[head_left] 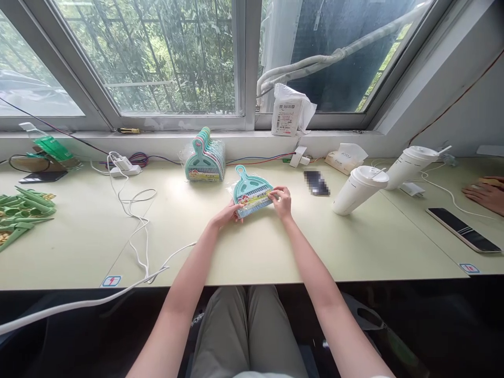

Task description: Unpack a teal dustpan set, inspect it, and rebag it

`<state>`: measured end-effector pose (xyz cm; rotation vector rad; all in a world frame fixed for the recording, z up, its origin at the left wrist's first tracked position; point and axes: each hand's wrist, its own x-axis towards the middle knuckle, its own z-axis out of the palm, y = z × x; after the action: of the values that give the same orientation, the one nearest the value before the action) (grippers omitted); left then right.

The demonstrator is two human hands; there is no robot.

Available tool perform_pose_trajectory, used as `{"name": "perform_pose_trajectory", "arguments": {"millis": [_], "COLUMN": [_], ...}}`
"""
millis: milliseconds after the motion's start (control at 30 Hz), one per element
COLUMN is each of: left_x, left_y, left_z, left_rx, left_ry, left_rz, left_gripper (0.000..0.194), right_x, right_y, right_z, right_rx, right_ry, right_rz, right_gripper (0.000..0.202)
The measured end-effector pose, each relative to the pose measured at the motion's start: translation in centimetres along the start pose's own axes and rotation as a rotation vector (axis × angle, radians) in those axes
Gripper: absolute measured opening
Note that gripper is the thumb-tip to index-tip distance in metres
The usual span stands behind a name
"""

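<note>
Between my hands a teal mini dustpan and brush set [252, 191] in clear wrap is held tilted just above the table, its ringed handle pointing away from me. My left hand [228, 214] grips its lower left corner, thumb in front and fingers behind. My right hand [281, 201] pinches the right edge, by a yellow printed label that runs across the front. Behind it and to the left, a row of similar wrapped dustpan sets [205, 160] stands upright, handles up, one behind another.
White lidded cups [360, 191] with straws stand at right, near a tissue pack [346, 157] and a phone [462, 230]. White cables [145, 236] trail across the left. Green plastic pieces [23, 212] lie far left. Another person's hand [486, 195] rests at the right edge.
</note>
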<state>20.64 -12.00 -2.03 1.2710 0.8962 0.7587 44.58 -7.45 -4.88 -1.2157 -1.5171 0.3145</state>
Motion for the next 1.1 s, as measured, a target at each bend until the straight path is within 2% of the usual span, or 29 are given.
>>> {"name": "perform_pose_trajectory", "arguments": {"millis": [67,167,233,333,400,467,533,633,833,967,1100], "left_x": [0.0,0.0,0.1,0.2,0.5,1.2,2.3,4.9,11.7,16.8,22.3], "left_y": [0.0,0.2,0.4,0.1,-0.6,-1.3,-1.7,-1.3,0.8,1.2,1.3], "left_z": [0.0,-0.1,0.1,0.8,1.2,1.3,0.9,-0.5,-3.5,-5.9,-9.2], "left_rx": [0.015,0.031,0.023,0.061,0.194,0.381,0.577,0.820,0.929,1.021,1.031], "left_ry": [0.012,0.066,0.124,0.211,0.311,0.469,0.631,0.743,0.744,0.858,0.950], "left_rz": [-0.005,-0.028,-0.013,0.068,0.125,0.155,0.146,0.121,0.162,0.159,0.122], "left_gripper": [0.054,0.060,0.061,0.064,0.068,0.057,0.035,0.020,0.019,0.017,0.020], "right_x": [0.0,0.2,0.4,0.4,0.2,0.1,0.2,1.5,6.7,10.8,15.7], "right_y": [0.3,0.8,1.1,1.2,1.2,1.1,1.3,1.9,3.2,4.6,7.2], "right_z": [0.1,0.2,0.2,0.2,0.3,0.5,0.8,1.4,3.0,5.4,8.6], "right_rx": [0.108,0.339,0.482,0.537,0.473,0.395,0.323,0.182,-0.136,-0.297,-0.405], "right_ry": [-0.029,-0.207,-0.278,-0.180,-0.099,-0.053,-0.040,-0.064,-0.088,-0.078,-0.103], "right_rz": [0.110,0.320,0.387,0.397,0.382,0.358,0.343,0.325,0.269,0.245,0.166], "right_gripper": [0.027,0.055,0.055,0.047,0.045,0.043,0.040,0.030,0.019,0.019,0.019]}}
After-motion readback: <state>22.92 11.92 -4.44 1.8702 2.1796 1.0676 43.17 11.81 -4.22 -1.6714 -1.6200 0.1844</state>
